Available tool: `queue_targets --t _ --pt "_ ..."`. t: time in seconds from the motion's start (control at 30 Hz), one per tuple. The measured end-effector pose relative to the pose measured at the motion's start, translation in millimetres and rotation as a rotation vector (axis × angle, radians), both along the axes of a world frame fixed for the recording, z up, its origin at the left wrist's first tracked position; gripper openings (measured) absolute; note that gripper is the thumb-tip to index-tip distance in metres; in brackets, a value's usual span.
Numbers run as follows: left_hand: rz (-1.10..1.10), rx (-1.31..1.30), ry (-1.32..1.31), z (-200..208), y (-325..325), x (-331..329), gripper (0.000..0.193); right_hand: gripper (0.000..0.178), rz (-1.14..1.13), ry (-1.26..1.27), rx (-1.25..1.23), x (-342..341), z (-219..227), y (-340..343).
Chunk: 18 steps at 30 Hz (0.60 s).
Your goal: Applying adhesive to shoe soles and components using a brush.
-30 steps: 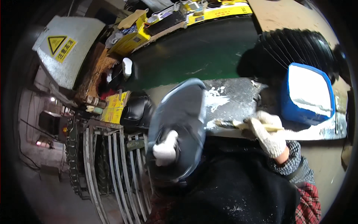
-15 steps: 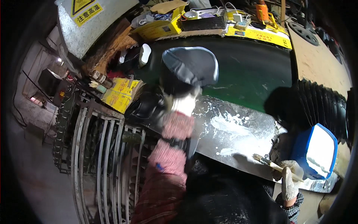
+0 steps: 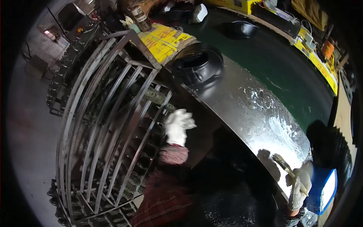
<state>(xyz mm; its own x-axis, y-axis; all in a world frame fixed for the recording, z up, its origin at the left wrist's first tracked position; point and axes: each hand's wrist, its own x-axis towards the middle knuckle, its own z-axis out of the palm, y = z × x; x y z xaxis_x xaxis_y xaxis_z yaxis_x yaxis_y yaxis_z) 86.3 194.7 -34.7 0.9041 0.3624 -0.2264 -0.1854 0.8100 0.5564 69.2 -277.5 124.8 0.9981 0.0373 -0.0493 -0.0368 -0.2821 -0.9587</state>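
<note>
My left hand, in a white glove, is open with its fingers spread and nothing in it. It hovers beside a metal-barred rack, short of the table's edge. My right hand, also gloved, grips a paintbrush with its bristles pointing up and left, over the white-smeared metal tabletop. Next to that hand stands a blue tub with white contents. A glossy black moulded piece lies at the tabletop's far left end. Another dark rounded piece rests on the green belt.
Yellow cardboard and a brown bottle are at the far left. A white-ended object sits at the belt's far end. Black ribbed ducting stands at the right. A yellow box strip lines the belt's far side.
My left hand has let go of the dark rounded piece, now on the belt, and has drawn back toward me to the rack. The view has turned left. My right hand still holds the paintbrush.
</note>
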Motion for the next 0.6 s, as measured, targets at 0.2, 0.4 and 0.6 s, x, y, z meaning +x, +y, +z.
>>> queue_targets --t 0.2,0.4,0.6 --pt "0.634 0.807 1.188 -11.9 136.2 42.1 0.094 0.024 -0.002 0.006 -0.124 1.2 14.5 31.0" --pt "0.306 0.294 0.625 -54.4 194.9 53.3 0.081 0.036 0.061 -0.008 -0.099 2.7 17.4 52.7" --pt "0.295 -0.368 0.046 20.1 86.8 -33.0 0.045 0.025 0.035 0.010 -0.178 -11.3 25.5 48.3"
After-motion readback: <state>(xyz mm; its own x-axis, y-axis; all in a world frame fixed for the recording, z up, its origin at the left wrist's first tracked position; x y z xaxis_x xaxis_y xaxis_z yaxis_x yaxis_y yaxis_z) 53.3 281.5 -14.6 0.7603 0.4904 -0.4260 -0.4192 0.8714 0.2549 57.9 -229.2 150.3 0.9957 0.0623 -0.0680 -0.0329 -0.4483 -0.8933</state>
